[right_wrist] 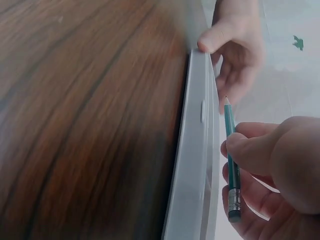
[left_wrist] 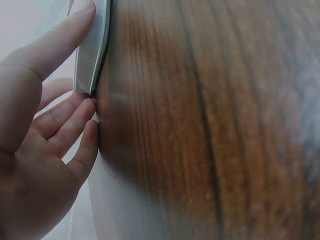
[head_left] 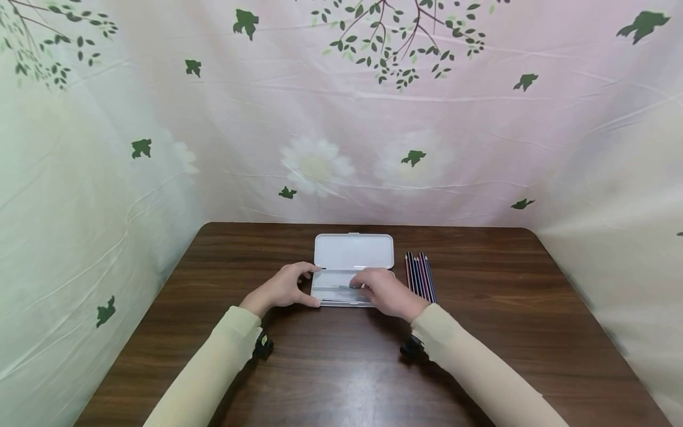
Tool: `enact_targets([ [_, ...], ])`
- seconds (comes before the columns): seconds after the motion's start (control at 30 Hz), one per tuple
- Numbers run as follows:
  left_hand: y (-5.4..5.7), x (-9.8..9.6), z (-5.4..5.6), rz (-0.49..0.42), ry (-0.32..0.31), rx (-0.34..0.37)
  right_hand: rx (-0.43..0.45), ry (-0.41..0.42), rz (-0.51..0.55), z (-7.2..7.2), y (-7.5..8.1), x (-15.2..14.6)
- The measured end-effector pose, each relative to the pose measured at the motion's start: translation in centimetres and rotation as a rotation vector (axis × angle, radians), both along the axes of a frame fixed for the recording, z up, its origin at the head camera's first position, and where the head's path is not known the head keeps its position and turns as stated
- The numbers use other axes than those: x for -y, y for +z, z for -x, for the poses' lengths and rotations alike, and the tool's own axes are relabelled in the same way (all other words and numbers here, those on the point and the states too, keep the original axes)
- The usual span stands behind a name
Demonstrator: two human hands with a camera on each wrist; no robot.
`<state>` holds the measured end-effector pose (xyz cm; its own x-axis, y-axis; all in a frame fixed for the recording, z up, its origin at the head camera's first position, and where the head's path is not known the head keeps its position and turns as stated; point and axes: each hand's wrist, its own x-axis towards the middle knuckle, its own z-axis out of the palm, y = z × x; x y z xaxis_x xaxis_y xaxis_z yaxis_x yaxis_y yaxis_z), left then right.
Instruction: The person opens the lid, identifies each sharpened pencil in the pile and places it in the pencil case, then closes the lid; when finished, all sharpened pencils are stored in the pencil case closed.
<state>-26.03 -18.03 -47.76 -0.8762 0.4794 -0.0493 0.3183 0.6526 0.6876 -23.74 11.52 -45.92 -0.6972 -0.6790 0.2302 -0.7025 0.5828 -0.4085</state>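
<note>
L hand holds white case at one end, brn wood tbl alongside.

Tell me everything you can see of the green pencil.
The pencil is slim and teal green, apparently wooden, with a sharpened, dark-pointed tip, a shiny metal-looking band and a dark eraser end. The right grip holds it between thumb and fingers, its tip pointing towards the left grip. It is over the open white case; whether it touches the case is unclear.

Case partly behind right hand
</note>
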Motion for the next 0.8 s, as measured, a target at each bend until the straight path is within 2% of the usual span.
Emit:
enact_targets([
  [0.37,-0.1,0.0,0.1,0.014,0.002,-0.007,-0.023,0.063,-0.013,-0.1,-0.6,2.4],
  [0.8,-0.3,0.0,0.1,0.013,0.001,-0.008,-0.016,0.044,-0.008,0.0,-0.5,2.4],
])
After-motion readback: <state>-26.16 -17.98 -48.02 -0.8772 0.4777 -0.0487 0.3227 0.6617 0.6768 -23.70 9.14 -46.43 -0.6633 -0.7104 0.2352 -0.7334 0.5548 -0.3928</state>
